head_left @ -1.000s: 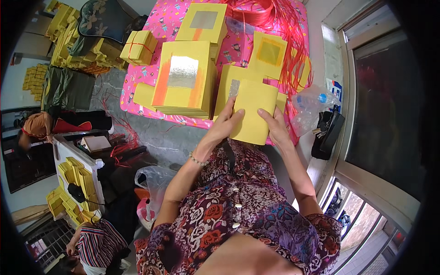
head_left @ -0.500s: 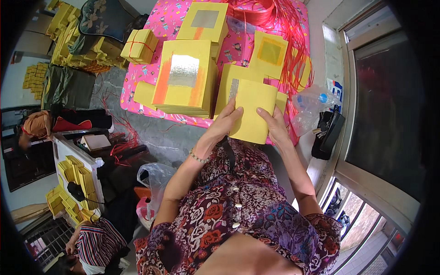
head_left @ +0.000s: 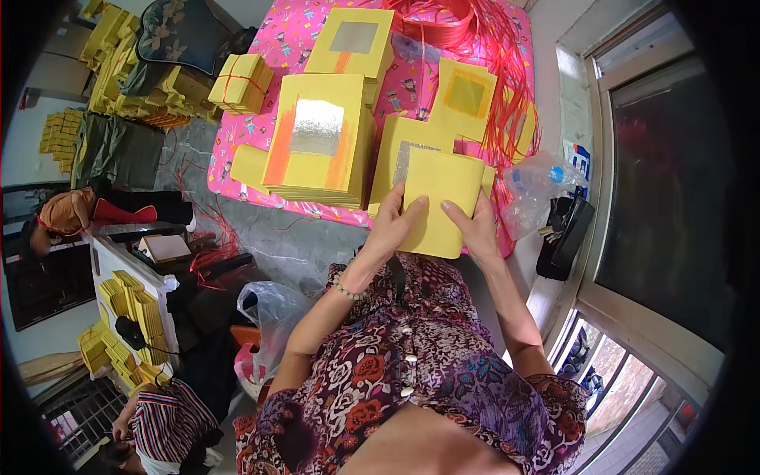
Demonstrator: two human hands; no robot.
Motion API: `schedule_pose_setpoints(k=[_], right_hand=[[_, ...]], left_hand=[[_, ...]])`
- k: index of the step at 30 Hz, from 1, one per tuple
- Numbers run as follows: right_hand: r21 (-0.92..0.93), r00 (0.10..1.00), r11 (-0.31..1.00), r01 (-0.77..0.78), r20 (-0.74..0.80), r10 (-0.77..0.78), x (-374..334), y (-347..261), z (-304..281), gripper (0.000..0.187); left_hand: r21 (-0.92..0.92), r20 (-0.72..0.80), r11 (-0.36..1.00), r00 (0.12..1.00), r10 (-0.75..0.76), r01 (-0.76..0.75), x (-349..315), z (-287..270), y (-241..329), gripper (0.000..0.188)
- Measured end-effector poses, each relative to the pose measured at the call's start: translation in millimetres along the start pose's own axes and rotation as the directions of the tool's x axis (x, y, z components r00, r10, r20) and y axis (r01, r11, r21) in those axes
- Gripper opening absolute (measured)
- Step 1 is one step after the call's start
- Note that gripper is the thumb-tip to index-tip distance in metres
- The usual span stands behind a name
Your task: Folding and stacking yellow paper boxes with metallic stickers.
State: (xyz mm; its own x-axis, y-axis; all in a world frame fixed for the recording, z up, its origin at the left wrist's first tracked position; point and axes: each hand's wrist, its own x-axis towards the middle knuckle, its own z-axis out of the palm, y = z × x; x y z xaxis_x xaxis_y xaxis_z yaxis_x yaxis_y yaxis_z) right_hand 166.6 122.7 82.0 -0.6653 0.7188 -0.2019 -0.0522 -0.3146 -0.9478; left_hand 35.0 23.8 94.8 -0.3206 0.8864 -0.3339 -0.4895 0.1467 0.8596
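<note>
A folded piece of yellow paper (head_left: 445,202) is between my two hands at the table's near edge, and a strip of silver foil shows along its left and far sides. My left hand (head_left: 398,226) pinches its left edge, thumb on top. Around the right edge, my right hand (head_left: 477,226) closes the same way; the fingers beneath are hidden. Left of the paper stands a thick stack of yellow paper (head_left: 313,170) with a silver square and orange stripes on top. Loose yellow sheets (head_left: 408,131) lie just beyond my hands, one bearing a gold square (head_left: 467,93).
The table has a pink patterned cover (head_left: 286,36). On it are another yellow stack (head_left: 353,39), a tied yellow bundle (head_left: 240,83) and red plastic strings (head_left: 507,103). A clear plastic bag (head_left: 534,186) lies right, beside the window. Other people (head_left: 170,423) are at the left.
Both hands have drawn the folded paper slightly nearer to me. More silver foil now shows at its far left corner. The stacks stay in place.
</note>
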Motion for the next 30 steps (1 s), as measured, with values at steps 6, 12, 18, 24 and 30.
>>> schedule_pose_setpoints(k=[6,12,18,24,30], right_hand=[[-0.072,0.994,0.992,0.102,0.033,-0.1,-6,-8,6,0.05],[-0.007,0.996,0.996,0.087,0.029,-0.087,-10,-10,7,0.044],[0.025,0.996,0.997,0.078,0.037,-0.079,-11,-11,7,0.039],[0.015,1.0,1.0,0.009,0.009,-0.01,-10,-12,10,0.03],[0.096,0.986,0.982,-0.166,0.031,0.163,0,-6,8,0.032]], left_hand=[[0.01,-0.043,0.989,0.988,0.149,-0.149,-6,7,-4,0.044],[0.112,-0.041,0.956,0.96,0.277,-0.272,-8,6,-11,0.041],[0.193,-0.06,0.935,0.948,0.313,-0.297,-9,8,-13,0.039],[0.106,-0.058,0.975,0.978,0.2,-0.194,-6,5,-2,0.041],[-0.021,-0.048,1.0,0.999,0.012,-0.013,8,-8,-1,0.036]])
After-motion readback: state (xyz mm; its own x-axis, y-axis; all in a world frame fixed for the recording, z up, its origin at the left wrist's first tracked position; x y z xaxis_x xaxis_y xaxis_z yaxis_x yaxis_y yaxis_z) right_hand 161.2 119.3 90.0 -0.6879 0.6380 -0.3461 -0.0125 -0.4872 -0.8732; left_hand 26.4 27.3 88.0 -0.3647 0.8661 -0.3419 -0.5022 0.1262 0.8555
